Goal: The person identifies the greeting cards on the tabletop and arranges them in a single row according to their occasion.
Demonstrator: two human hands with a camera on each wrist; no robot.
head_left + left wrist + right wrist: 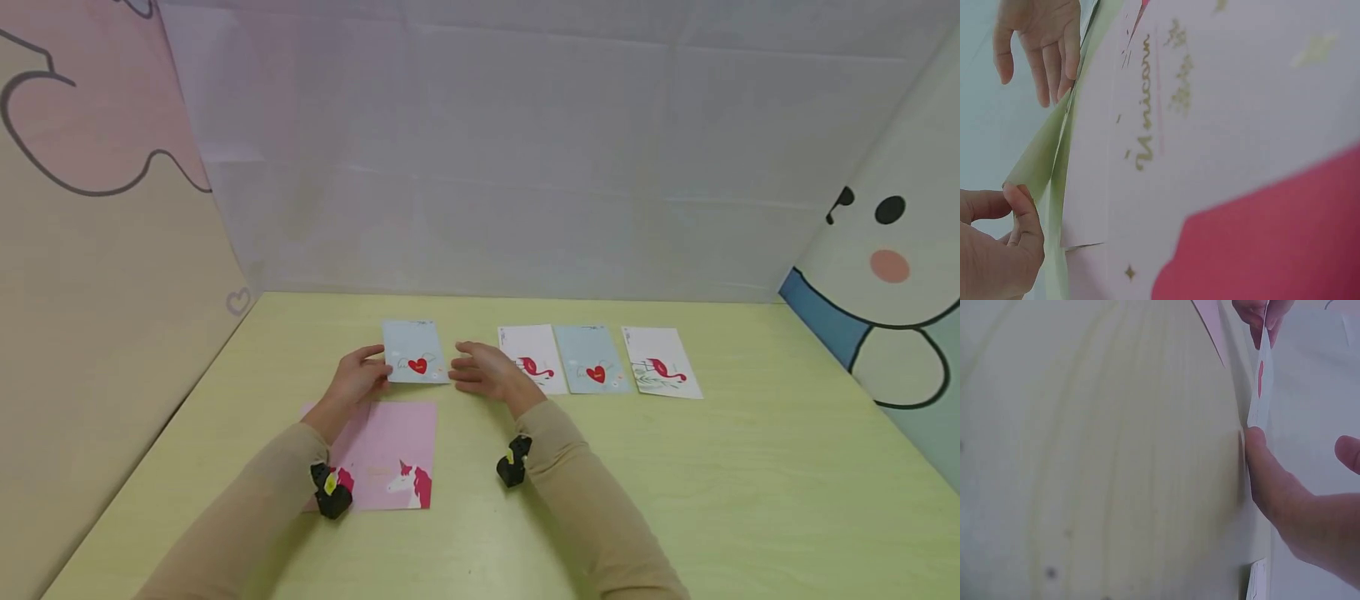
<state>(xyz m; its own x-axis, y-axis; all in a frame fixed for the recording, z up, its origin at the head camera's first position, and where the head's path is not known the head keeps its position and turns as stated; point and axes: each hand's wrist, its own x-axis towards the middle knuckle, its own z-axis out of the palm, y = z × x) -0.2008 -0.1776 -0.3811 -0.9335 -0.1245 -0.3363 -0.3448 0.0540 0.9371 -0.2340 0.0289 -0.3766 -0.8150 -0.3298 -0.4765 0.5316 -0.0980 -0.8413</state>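
Note:
My left hand (357,375) pinches a light blue card (415,343) with a red heart by its left edge, fingers and thumb at the side. In the right wrist view the card (1261,387) appears nearly edge-on, raised up from the table. My right hand (487,372) is by the card's opposite edge, its fingers extended and thumb apart; in the right wrist view a fingertip (1255,434) is right at the card's lower edge. Pink unicorn cards (405,429) lie nearer me, partly covered by the left forearm.
To the right lies a row: a white flamingo card (525,336) partly behind my right hand, another light blue heart card (588,350) and a second white flamingo card (654,346). A pale curtain (487,167) stands behind the table (750,467), with printed panels at both sides.

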